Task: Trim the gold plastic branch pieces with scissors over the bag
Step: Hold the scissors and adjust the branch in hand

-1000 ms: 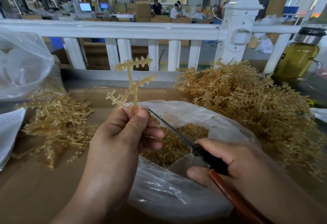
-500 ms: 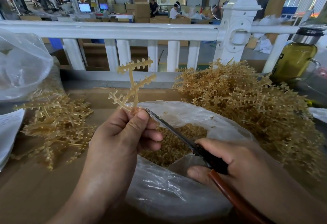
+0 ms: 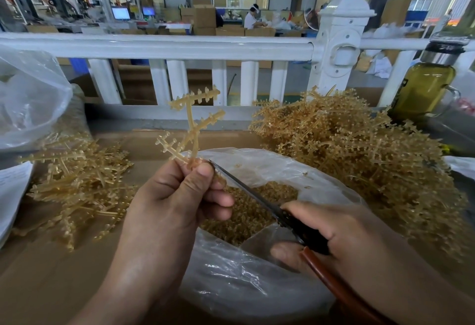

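Observation:
My left hand (image 3: 177, 196) pinches the stem of a gold plastic branch piece (image 3: 191, 124), held upright above the near-left rim of the clear plastic bag (image 3: 231, 281). My right hand (image 3: 331, 232) grips scissors (image 3: 257, 197) with a black pivot and brown-red handles. The blades point up and left, and their tip lies right at my left thumb and the branch's base. Small gold trimmings (image 3: 246, 211) fill the inside of the bag. Whether the blades are parted is unclear.
A big heap of gold branches (image 3: 359, 160) lies right of the bag, a smaller pile (image 3: 77, 186) on the left. A second clear bag (image 3: 28, 98) sits far left, a bottle of yellow-green liquid (image 3: 424, 85) far right. A white railing (image 3: 180, 47) runs behind the cardboard worktop (image 3: 51, 286).
Hardly anything differs: both hands, the branch and the scissors keep their places, with the blade tip still at the base of the branch.

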Tool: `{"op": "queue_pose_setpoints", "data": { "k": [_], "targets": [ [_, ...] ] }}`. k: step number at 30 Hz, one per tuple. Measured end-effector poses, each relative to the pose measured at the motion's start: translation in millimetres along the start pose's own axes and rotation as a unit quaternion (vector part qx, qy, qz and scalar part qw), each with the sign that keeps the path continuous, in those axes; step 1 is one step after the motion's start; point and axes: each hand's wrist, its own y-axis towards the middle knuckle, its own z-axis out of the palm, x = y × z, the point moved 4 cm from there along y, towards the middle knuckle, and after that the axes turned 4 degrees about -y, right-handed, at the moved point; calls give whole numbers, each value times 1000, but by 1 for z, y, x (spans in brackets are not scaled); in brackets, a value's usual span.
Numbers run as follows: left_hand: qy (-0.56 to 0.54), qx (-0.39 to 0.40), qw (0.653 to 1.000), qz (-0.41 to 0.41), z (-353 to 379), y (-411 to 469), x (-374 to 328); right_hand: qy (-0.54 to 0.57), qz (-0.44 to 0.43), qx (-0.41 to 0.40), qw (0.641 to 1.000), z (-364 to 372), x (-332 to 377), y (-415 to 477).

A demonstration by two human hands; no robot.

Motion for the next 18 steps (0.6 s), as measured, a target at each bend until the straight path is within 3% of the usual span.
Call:
{"op": "queue_pose_setpoints", "data": {
  "k": [18],
  "targets": [
    [76, 26, 997, 16, -3, 2, -6, -14, -28, 10, 999, -6, -13, 2]
  ]
}}
